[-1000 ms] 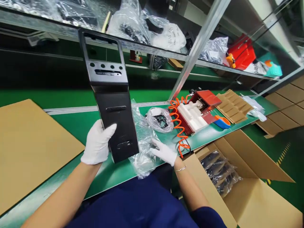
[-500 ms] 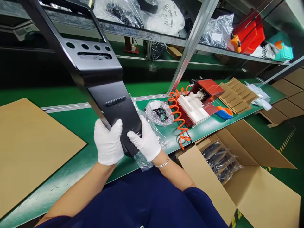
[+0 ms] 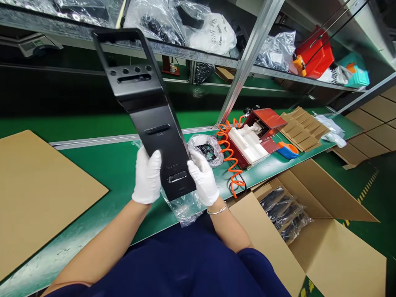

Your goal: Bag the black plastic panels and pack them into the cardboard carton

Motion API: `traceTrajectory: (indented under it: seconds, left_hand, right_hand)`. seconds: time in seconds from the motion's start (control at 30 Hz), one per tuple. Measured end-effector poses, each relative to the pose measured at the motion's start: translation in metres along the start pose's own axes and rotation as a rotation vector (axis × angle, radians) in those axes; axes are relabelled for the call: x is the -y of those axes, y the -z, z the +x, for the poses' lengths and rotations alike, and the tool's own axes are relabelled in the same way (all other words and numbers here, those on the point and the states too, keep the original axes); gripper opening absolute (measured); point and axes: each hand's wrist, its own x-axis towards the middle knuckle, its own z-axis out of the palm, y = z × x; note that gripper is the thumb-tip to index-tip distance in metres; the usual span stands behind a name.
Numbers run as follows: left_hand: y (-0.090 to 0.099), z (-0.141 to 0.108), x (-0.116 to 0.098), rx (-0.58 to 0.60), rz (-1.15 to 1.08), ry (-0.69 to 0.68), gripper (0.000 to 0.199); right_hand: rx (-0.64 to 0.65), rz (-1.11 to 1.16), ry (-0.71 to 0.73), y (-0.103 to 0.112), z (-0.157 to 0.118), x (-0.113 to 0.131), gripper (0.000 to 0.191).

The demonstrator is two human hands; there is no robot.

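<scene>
Between my two white-gloved hands is a long black panel [image 3: 161,136], tilted up and away from me. It has a step across its middle, slots, a row of round holes and a large rectangular opening at its far end. My left hand [image 3: 147,175] grips the left edge near the close end, thumb on the face. On the opposite edge my right hand [image 3: 202,177] is closed in the same way. Under the near end a clear plastic bag [image 3: 185,208] lies on the green bench [image 3: 120,214]. Behind my right hand is a bag of small black parts [image 3: 206,151].
A cardboard sheet [image 3: 46,198] covers the bench's left. Right of the parts bag are a coiled orange hose [image 3: 230,156], a red-and-white machine [image 3: 250,144] and a blue-orange tray [image 3: 288,150]. An open carton [image 3: 343,247] holds bagged black pieces. A loaded shelf [image 3: 198,57] runs above.
The panel has swung, its far end coming lower and to the right, and its face now shows more squarely. Both hands have shifted slightly right with it, still gripping.
</scene>
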Motion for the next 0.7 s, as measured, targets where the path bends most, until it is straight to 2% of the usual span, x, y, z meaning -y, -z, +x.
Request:
traceTrajectory:
  seconds: [0.1,0.17,0.23,0.3,0.47,0.7]
  left_hand:
    - [-0.011,-0.002,-0.004,0.096,0.032,-0.094,0.081]
    - [-0.017,-0.006,-0.006,0.167,0.109,-0.081,0.103]
    - [-0.022,-0.010,-0.007,0.189,0.161,-0.034,0.114]
    - [-0.025,-0.014,-0.007,0.189,0.176,-0.028,0.111]
    - [-0.026,-0.017,-0.006,0.126,0.196,-0.105,0.088]
    - [-0.024,-0.013,0.001,0.098,0.188,-0.153,0.070]
  right_hand:
    - [-0.129,-0.039,0.034,-0.005,-0.003,0.000,0.069]
    - [-0.207,-0.114,0.077,-0.009,-0.007,0.000,0.068]
    - [-0.254,-0.190,0.122,-0.011,-0.011,0.001,0.068]
    - [-0.271,-0.250,0.153,-0.011,-0.015,0.005,0.068]
    - [-0.279,-0.318,0.189,-0.007,-0.020,0.013,0.068]
    - [-0.260,-0.303,0.187,-0.006,-0.017,0.003,0.067]
